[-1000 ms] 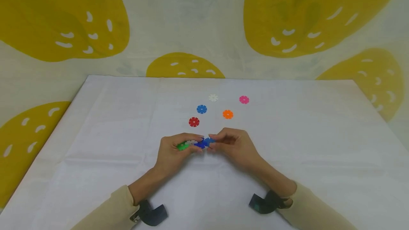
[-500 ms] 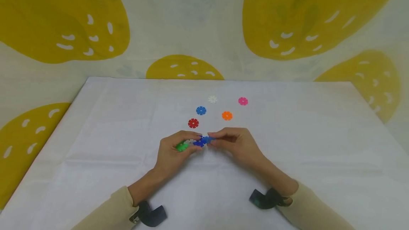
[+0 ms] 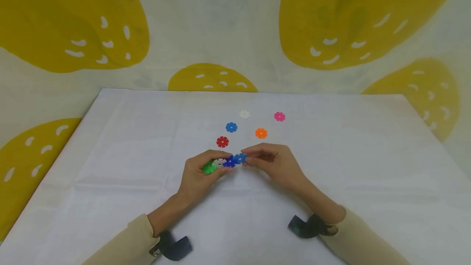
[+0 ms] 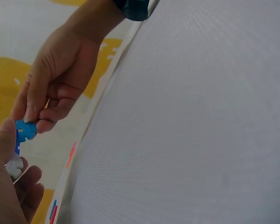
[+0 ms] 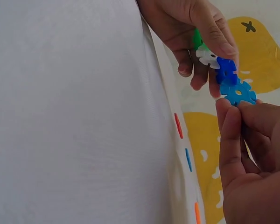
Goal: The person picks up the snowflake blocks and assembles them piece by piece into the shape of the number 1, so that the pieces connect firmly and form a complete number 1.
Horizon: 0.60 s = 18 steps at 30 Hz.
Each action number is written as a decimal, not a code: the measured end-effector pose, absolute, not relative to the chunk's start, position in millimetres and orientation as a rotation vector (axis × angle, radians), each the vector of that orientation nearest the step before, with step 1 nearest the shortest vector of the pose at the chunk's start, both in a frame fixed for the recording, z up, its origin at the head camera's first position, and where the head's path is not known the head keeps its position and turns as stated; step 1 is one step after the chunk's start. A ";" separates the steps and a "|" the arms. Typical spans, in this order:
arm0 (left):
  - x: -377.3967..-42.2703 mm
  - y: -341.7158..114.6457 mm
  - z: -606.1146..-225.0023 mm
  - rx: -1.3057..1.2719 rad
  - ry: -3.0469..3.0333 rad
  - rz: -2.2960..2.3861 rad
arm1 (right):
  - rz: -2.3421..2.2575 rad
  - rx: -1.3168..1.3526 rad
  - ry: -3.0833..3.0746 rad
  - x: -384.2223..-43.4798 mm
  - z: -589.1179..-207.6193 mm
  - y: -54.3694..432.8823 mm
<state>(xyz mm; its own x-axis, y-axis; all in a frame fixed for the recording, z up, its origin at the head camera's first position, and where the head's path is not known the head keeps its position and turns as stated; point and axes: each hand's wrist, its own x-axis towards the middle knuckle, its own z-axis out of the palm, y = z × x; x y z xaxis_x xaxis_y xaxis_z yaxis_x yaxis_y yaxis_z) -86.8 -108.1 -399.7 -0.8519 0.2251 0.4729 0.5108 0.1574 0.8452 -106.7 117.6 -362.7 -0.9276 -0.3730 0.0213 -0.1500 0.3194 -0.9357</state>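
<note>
A short chain of notched plastic discs is held between both hands: green (image 3: 209, 168), white (image 3: 218, 163), dark blue (image 3: 229, 161) and light blue (image 3: 241, 158). My left hand (image 3: 198, 174) pinches the chain at the dark blue disc, its thumb below and fingers above in the head view. With thumb and fingertips my right hand (image 3: 274, 163) pinches the outer edge of the light blue disc (image 5: 238, 93). In the right wrist view, the light blue disc overlaps the dark blue disc (image 5: 227, 71) at their rims. Part of the green disc lies hidden behind the left hand.
Beyond the hands, loose notched discs lie flat on the white-covered table (image 3: 128, 142): red (image 3: 222, 142), blue (image 3: 231, 127), orange (image 3: 261, 133), white (image 3: 244, 114) and pink (image 3: 279, 116). A cloth with yellow fruit shapes (image 3: 213, 77) hangs behind the table's far edge.
My right hand has shifted slightly up and tilted, and more of the light blue disc's face now shows. My left hand keeps its pinch, nearly still. The loose discs stay in place.
</note>
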 end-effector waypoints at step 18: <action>-94.9 -109.7 -403.4 -0.978 -2.070 -1.131 | -1.709 -0.242 2.216 -104.9 -369.2 112.8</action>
